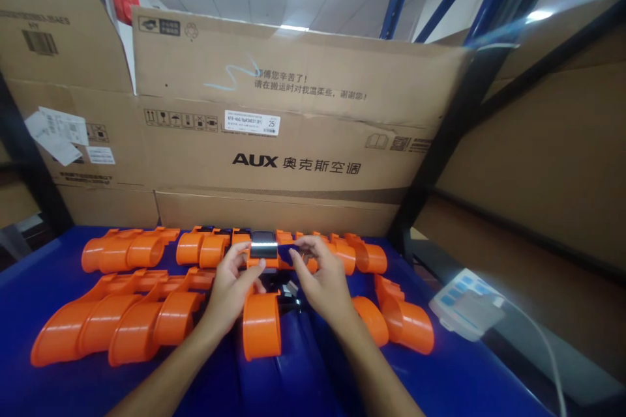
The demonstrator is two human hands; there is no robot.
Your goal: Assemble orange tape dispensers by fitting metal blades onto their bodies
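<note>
My left hand (232, 283) grips an orange plastic tape dispenser (255, 263), thumb on its near edge. Across the top of the dispenser lies a black piece with a shiny, toothed metal strip (264, 249). Close on its right, my right hand (320, 273) has thumb and forefinger pinched together by a dark blue patch; I cannot tell whether that is a held piece or the cloth behind. Below my hands is an orange ring (262, 327); whether it joins the held dispenser is hidden. Small dark, shiny parts (291, 300) lie between my wrists.
Rows of orange dispensers (132, 332) cover the blue cloth (220, 381) on the left, with several more (411, 326) on the right. A white and blue box with a cable (467, 305) lies at the right edge. Behind stands a cardboard wall (313, 143) between dark posts.
</note>
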